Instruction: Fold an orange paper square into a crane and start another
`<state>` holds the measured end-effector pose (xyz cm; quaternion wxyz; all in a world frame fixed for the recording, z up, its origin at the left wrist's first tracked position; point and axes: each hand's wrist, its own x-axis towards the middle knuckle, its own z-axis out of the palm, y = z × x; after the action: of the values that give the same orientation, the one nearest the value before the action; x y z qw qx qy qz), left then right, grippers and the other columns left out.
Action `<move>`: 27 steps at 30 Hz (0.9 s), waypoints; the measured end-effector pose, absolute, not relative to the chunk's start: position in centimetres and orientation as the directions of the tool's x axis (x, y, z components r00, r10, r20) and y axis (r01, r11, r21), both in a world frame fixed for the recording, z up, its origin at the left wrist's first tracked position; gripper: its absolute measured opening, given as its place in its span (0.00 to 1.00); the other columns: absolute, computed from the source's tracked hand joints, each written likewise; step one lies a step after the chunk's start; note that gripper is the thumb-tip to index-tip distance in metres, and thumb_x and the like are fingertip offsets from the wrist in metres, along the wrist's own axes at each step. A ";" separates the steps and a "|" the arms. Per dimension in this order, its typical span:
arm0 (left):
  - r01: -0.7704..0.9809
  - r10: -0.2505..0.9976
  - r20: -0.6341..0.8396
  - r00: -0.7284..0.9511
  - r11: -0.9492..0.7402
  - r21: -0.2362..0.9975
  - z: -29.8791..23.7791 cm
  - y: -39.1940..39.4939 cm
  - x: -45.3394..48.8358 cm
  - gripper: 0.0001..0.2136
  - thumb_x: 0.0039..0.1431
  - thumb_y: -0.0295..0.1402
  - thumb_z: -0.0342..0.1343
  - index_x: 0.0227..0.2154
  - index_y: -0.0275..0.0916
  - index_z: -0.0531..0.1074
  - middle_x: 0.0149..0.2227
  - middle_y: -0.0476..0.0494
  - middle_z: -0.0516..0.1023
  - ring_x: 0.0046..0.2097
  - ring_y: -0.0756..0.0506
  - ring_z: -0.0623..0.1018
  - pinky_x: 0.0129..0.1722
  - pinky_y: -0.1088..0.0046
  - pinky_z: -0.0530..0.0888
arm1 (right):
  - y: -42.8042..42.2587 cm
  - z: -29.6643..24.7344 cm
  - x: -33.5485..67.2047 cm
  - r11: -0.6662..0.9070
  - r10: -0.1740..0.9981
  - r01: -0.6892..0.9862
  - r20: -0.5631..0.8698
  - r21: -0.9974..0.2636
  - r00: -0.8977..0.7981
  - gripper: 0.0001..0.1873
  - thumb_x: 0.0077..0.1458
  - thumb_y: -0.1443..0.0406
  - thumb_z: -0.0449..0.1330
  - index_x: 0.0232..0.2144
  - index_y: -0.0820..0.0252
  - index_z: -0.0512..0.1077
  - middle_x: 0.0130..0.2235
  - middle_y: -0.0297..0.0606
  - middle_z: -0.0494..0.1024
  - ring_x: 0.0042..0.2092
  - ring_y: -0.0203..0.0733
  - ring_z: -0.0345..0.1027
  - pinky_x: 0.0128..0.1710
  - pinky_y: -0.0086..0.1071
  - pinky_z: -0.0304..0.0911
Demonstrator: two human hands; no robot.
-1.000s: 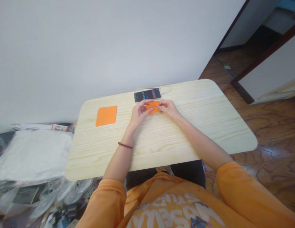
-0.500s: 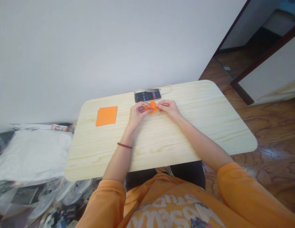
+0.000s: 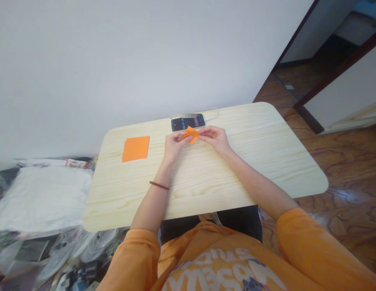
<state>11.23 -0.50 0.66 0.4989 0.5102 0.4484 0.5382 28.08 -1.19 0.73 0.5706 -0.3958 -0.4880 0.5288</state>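
The left hand [image 3: 175, 146] and right hand [image 3: 214, 138] pinch a folded orange paper [image 3: 191, 134] between their fingertips, just in front of a phone [image 3: 188, 122] near the far edge of the table [image 3: 206, 190]. A flat orange square [image 3: 135, 148] lies toward the upper left of the tabletop.

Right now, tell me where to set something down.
Bare wood of the pale tabletop lies right of the right hand, and between the forearms along the near edge. A narrower strip separates the flat orange paper square from the left hand. It is crowded at the black smartphone, where the folded orange paper meets both hands.
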 end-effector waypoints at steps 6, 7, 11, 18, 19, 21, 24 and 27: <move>-0.085 0.985 0.174 0.004 -0.173 0.981 0.3 -0.5 11.4 0.11 0.35 0.34 0.69 0.24 0.37 0.77 0.32 0.43 0.81 0.36 0.45 0.80 0.41 0.65 0.76 | -1.1 0.7 28.0 0.111 0.994 -0.186 0.110 -0.976 0.014 0.18 0.30 0.56 0.72 0.23 0.60 0.74 0.32 0.37 0.79 0.37 0.41 0.74 0.47 0.39 0.68; -0.083 0.983 0.183 0.005 -0.182 0.980 0.3 -0.5 11.4 0.10 0.35 0.34 0.69 0.24 0.37 0.77 0.32 0.43 0.81 0.36 0.45 0.80 0.41 0.65 0.76 | -1.1 0.6 28.1 0.099 0.995 -0.185 0.098 -0.978 0.015 0.18 0.30 0.56 0.72 0.22 0.60 0.74 0.32 0.37 0.79 0.38 0.42 0.74 0.48 0.40 0.68; -0.061 0.983 0.185 0.011 -0.184 0.981 0.1 -0.4 11.3 0.10 0.36 0.33 0.69 0.24 0.36 0.77 0.32 0.42 0.81 0.36 0.45 0.80 0.41 0.64 0.76 | -0.9 0.4 28.1 0.068 0.998 -0.195 0.070 -0.978 0.000 0.18 0.30 0.56 0.72 0.22 0.60 0.74 0.32 0.37 0.79 0.37 0.42 0.74 0.47 0.40 0.68; -0.051 0.990 0.135 -0.047 -0.137 0.989 0.0 -0.3 11.5 0.11 0.36 0.33 0.69 0.25 0.36 0.78 0.32 0.43 0.81 0.36 0.45 0.80 0.40 0.66 0.75 | -0.9 0.6 28.1 0.039 0.999 -0.271 0.045 -0.962 -0.013 0.20 0.31 0.54 0.72 0.24 0.60 0.72 0.28 0.34 0.78 0.34 0.39 0.73 0.44 0.39 0.71; -0.054 0.991 0.121 -0.055 -0.124 0.991 0.0 -0.3 11.5 0.11 0.36 0.33 0.69 0.26 0.36 0.78 0.32 0.43 0.81 0.35 0.45 0.79 0.40 0.66 0.75 | -0.9 0.6 28.1 0.042 0.999 -0.285 0.046 -0.958 -0.005 0.20 0.31 0.54 0.72 0.24 0.59 0.72 0.28 0.33 0.78 0.34 0.38 0.74 0.44 0.39 0.71; -0.068 0.993 0.096 -0.063 -0.100 0.993 0.0 -0.4 11.7 0.12 0.36 0.34 0.69 0.27 0.36 0.79 0.32 0.44 0.81 0.35 0.46 0.79 0.39 0.67 0.75 | -0.9 0.6 28.1 0.052 0.999 -0.308 0.053 -0.950 0.007 0.20 0.32 0.55 0.72 0.26 0.59 0.72 0.29 0.32 0.78 0.34 0.38 0.74 0.45 0.38 0.71; -0.097 0.995 0.082 -0.064 -0.088 0.991 -0.1 -0.4 12.0 0.12 0.37 0.36 0.69 0.28 0.37 0.79 0.31 0.45 0.81 0.33 0.47 0.78 0.38 0.69 0.75 | -0.8 0.4 28.1 0.045 0.998 -0.344 0.059 -0.938 -0.029 0.20 0.36 0.55 0.71 0.31 0.58 0.74 0.32 0.33 0.80 0.36 0.37 0.74 0.46 0.38 0.70; -0.095 0.994 0.083 -0.065 -0.089 0.992 0.0 -0.6 12.2 0.12 0.37 0.37 0.69 0.27 0.38 0.79 0.30 0.46 0.81 0.33 0.47 0.78 0.37 0.70 0.75 | -0.9 0.3 28.0 0.039 0.996 -0.324 0.062 -0.945 -0.062 0.19 0.37 0.55 0.70 0.31 0.59 0.76 0.36 0.36 0.80 0.39 0.39 0.74 0.47 0.37 0.69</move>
<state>12.18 -0.57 0.02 0.4864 0.4805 0.4681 0.5599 27.99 -0.89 0.32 0.5696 -0.3804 -0.4416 0.5795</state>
